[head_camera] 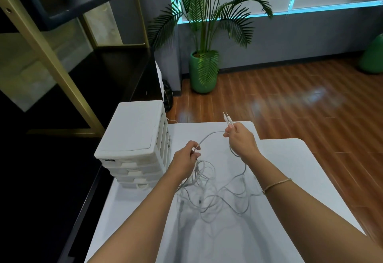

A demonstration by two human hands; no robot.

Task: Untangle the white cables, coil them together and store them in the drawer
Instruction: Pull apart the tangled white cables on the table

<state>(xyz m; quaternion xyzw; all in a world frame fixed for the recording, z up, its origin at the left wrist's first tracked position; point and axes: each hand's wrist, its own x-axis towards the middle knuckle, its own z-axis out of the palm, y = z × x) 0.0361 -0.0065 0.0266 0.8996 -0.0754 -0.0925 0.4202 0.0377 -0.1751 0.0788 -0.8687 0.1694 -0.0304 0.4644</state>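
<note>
At the far left a dark shelving unit with gold frame (51, 59) stands beside the white surface (300, 169), and a white drawer unit (132, 138) with all its drawers shut sits on the surface's left edge. Just right of it, the left hand (186, 159) curls its fingers round a stretch of the white cables (211, 192), whose loose loops lie tangled on the surface between the forearms. An arc of cable runs up to the right hand (241, 140), which pinches two plug ends (228, 118) side by side above the far edge. The step in hand looks like untangling, with the ends matched ready for coiling; the next move probably calls for drawing the strands free of the knot without tightening it, and a drawer has yet to be opened. Further right, a potted palm (204, 71) stands on the wooden floor (300, 101) under a window with teal-lit frames.
</note>
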